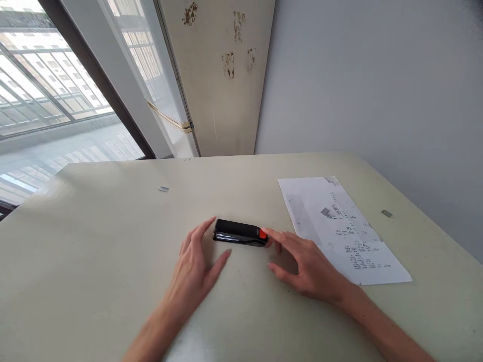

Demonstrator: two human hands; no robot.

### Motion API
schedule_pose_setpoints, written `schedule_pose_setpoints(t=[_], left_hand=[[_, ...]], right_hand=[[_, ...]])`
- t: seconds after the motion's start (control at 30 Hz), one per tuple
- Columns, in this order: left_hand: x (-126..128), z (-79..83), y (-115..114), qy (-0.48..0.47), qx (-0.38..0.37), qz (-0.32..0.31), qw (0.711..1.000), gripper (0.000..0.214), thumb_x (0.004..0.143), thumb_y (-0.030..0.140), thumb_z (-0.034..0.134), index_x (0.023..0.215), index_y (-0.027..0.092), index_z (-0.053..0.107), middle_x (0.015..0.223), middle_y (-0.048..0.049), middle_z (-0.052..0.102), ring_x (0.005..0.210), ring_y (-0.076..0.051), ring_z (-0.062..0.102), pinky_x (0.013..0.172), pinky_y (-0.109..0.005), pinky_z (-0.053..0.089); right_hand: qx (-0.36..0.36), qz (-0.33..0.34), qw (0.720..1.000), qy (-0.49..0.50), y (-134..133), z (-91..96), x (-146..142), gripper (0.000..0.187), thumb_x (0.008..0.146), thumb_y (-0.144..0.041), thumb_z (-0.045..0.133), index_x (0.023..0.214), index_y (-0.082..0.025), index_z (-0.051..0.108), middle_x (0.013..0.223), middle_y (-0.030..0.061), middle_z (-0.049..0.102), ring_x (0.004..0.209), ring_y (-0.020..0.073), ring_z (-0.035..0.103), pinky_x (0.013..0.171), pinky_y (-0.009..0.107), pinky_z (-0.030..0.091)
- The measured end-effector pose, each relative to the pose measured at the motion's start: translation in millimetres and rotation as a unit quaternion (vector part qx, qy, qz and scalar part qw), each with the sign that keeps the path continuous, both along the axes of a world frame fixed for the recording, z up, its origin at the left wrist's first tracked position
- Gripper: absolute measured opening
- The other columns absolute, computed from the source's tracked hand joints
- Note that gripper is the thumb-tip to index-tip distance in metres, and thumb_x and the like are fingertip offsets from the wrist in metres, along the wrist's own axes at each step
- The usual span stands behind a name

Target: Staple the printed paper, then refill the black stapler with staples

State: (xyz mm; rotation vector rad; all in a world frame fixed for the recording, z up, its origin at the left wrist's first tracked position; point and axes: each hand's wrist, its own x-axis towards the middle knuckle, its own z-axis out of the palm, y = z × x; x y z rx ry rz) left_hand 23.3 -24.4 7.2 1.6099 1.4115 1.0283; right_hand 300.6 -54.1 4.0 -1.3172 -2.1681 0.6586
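A black stapler with a red patch at its right end lies on its long side across the middle of the table. My left hand is at its left end, thumb and fingers spread apart, with the fingertips close to that end. Over at the red end is my right hand. Its index fingertip rests on or right beside the red patch, while the thumb stays apart below. Neither hand is wrapped around the stapler.
A printed sheet of paper lies to the right, partly behind my right forearm. On it sits a small grey staple strip. Similar small strips lie at the far left and near the right edge. The table meets a wall and window.
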Motion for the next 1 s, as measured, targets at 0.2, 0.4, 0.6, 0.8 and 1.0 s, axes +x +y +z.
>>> schedule_pose_setpoints(t=[0.2, 0.4, 0.6, 0.8, 1.0], left_hand=[[-12.7, 5.8, 21.0, 0.056, -0.001, 0.044, 0.997, 0.063, 0.077, 0.042, 0.087, 0.132, 0.029, 0.061, 0.123, -0.0078, 0.071, 0.129, -0.035, 0.058, 0.115, -0.044, 0.036], [-41.1, -6.2, 34.0, 0.252, 0.071, 0.061, 0.963, 0.054, 0.092, 0.055, 0.066, 0.134, 0.023, 0.055, 0.127, -0.0128, 0.069, 0.125, -0.038, 0.059, 0.105, -0.048, 0.046], [-88.5, -11.9, 66.3, 0.353, 0.075, 0.163, 0.918, 0.062, 0.094, 0.058, 0.059, 0.141, 0.020, 0.044, 0.125, -0.0158, 0.070, 0.116, -0.037, 0.067, 0.092, -0.046, 0.054], [-119.9, -3.7, 104.4, 0.369, 0.094, 0.162, 0.910, 0.061, 0.095, 0.052, 0.060, 0.141, 0.017, 0.042, 0.127, -0.0167, 0.072, 0.125, -0.039, 0.064, 0.097, -0.050, 0.053], [-122.4, 0.0, 110.3, 0.396, 0.141, 0.198, 0.886, 0.057, 0.095, 0.048, 0.059, 0.138, 0.014, 0.046, 0.132, -0.0189, 0.066, 0.129, -0.041, 0.058, 0.108, -0.057, 0.045]], right_hand=[[0.009, 0.035, 0.999, 0.012, -3.5, 3.5, -12.3, 0.077, 0.100, -0.024, 0.057, 0.166, -0.032, 0.019, 0.134, 0.0081, 0.069, 0.123, 0.0256, 0.066, 0.102, 0.047, 0.059], [0.019, 0.038, 0.998, 0.054, -1.6, -1.8, -13.2, 0.061, 0.103, -0.020, 0.051, 0.159, -0.031, 0.032, 0.138, 0.0084, 0.067, 0.119, 0.0238, 0.068, 0.100, 0.047, 0.061], [0.035, 0.041, 0.996, 0.067, 0.0, -11.0, -11.9, 0.052, 0.103, -0.018, 0.051, 0.153, -0.029, 0.041, 0.131, 0.0079, 0.069, 0.123, 0.0247, 0.065, 0.101, 0.048, 0.059], [0.024, 0.025, 0.995, 0.096, 2.3, -12.1, -12.6, 0.047, 0.101, -0.015, 0.054, 0.146, -0.028, 0.048, 0.125, 0.0074, 0.071, 0.118, 0.0238, 0.066, 0.097, 0.045, 0.060], [-0.009, 0.012, 0.992, 0.125, 3.3, -12.0, -12.7, 0.041, 0.100, -0.014, 0.056, 0.139, -0.027, 0.054, 0.121, 0.0063, 0.071, 0.111, 0.0219, 0.066, 0.083, 0.037, 0.061]])
